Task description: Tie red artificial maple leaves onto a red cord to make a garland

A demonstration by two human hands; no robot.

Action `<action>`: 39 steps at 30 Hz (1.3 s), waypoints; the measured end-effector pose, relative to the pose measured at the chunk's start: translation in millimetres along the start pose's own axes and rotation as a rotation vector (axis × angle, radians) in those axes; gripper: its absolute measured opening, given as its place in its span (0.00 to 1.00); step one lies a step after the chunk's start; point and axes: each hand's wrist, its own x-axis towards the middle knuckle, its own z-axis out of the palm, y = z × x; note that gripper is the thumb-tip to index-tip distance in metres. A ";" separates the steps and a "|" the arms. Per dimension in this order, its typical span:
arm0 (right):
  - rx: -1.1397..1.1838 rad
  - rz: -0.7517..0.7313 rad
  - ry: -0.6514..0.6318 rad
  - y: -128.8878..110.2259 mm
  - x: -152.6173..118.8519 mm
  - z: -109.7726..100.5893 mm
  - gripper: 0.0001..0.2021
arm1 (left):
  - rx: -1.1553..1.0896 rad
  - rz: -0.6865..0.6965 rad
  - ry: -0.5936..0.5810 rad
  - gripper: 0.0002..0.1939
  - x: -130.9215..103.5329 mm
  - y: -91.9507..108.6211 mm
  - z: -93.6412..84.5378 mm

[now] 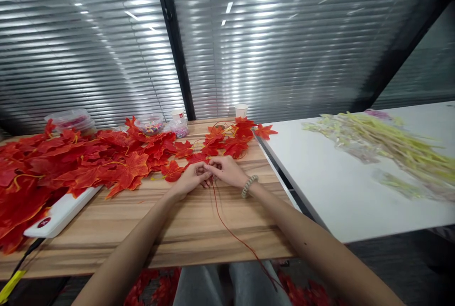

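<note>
A thin red cord (232, 234) runs from between my hands across the wooden table (117, 230) and over its front edge towards my lap. My left hand (194, 177) and my right hand (226, 171) meet at the middle of the table, both with fingers pinched on the cord. The fingertips touch or nearly touch, and the exact grip is too small to make out. Just beyond them lie red maple leaves (236, 144) on thin stems. A larger heap of red leaves (131, 168) spreads to the left.
A white power strip (67, 211) lies partly under the leaves. Tubs of beads (151, 125) and paper cups (241, 110) stand at the back. Across a gap, the white table (320, 173) bears yellow-green strands (398, 140) and plastic bags.
</note>
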 end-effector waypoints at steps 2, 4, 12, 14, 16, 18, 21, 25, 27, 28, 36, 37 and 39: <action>0.000 -0.001 0.012 -0.8 0.0 -0.3 0.12 | -0.017 0.001 0.005 0.13 -0.2 -0.4 -0.4; -0.001 -0.008 0.026 -1.7 0.1 -0.5 0.13 | -0.035 -0.005 0.018 0.13 -0.6 -0.4 -0.4; 0.018 -0.014 0.052 -6.0 -0.2 -2.2 0.14 | -0.085 -0.022 0.072 0.14 -0.7 0.3 -1.3; 0.014 -0.011 0.065 -6.4 -0.1 -2.0 0.14 | -0.101 -0.020 0.091 0.15 -0.2 -0.6 -2.0; 0.005 -0.013 0.082 -6.4 0.2 -1.4 0.14 | -0.113 -0.013 0.110 0.15 0.3 -1.9 -2.8; 0.001 -0.020 0.099 -6.3 0.6 -0.6 0.13 | -0.120 -0.007 0.126 0.15 0.8 -3.0 -3.7; -0.002 -0.025 0.120 -6.3 0.8 0.2 0.10 | -0.114 0.002 0.139 0.15 1.5 -4.0 -4.9; -0.006 -0.022 0.119 -6.6 0.6 0.3 0.09 | -0.106 0.007 0.145 0.16 2.4 -4.9 -5.4; -0.007 -0.026 0.119 -6.6 0.5 0.1 0.09 | -0.111 0.005 0.142 0.16 2.7 -5.6 -5.5; -0.008 -0.028 0.119 -6.6 0.5 0.1 0.09 | -0.112 0.004 0.141 0.16 2.9 -6.0 -5.5; -0.023 -0.027 0.118 -7.3 0.9 -0.3 0.10 | -0.119 -0.005 0.130 0.15 2.8 -7.1 -5.3; -0.025 -0.030 0.117 -7.2 1.1 -0.3 0.10 | -0.120 -0.005 0.127 0.14 2.5 -6.7 -5.0; -0.026 -0.040 0.116 -6.8 1.2 -0.1 0.11 | -0.120 -0.007 0.125 0.14 2.0 -5.8 -4.4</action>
